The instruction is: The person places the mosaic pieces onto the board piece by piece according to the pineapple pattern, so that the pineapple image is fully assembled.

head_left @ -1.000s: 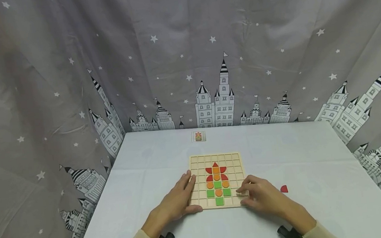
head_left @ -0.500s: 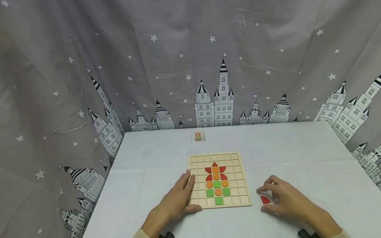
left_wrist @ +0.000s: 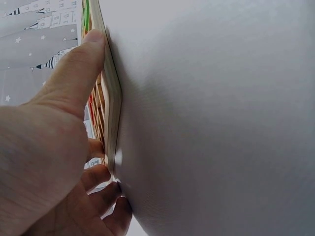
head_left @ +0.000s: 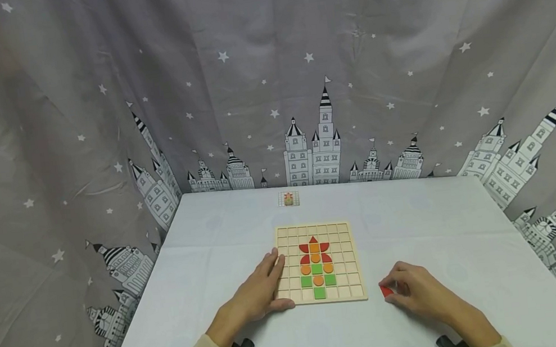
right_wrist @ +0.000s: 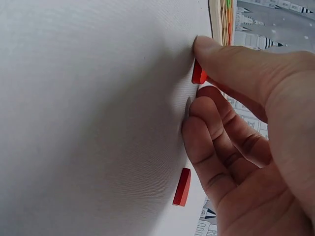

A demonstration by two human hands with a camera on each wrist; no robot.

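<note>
the small flat red wooden piece (head_left: 386, 290), thin with one rounded edge, lies on the white cloth-covered worktop (head_left: 468, 244) near its front edge, just off the front right corner of the square wooden grid board (head_left: 319, 263). the right hand (head_left: 419, 291) pinches it, thumb and curled fingers (right_wrist: 209, 110) closing narrowly on its sides. the board carries a flower pattern of red, orange and green pieces (head_left: 317, 268) in its middle cells. the left hand (head_left: 256, 295) rests on the board's left edge, fingers relaxed and straight along the rim, thumb at the front corner. in the head view most of the red piece is hidden under the right hand; a second red piece (right_wrist: 182, 187) shows only in the right wrist view, beside the fingers. a small pattern card (head_left: 288, 198) near the far edge is too small to read. half a second ago the right hand's fingers were spread above the piece; now they have closed on it, while the left hand has stayed put.
</note>
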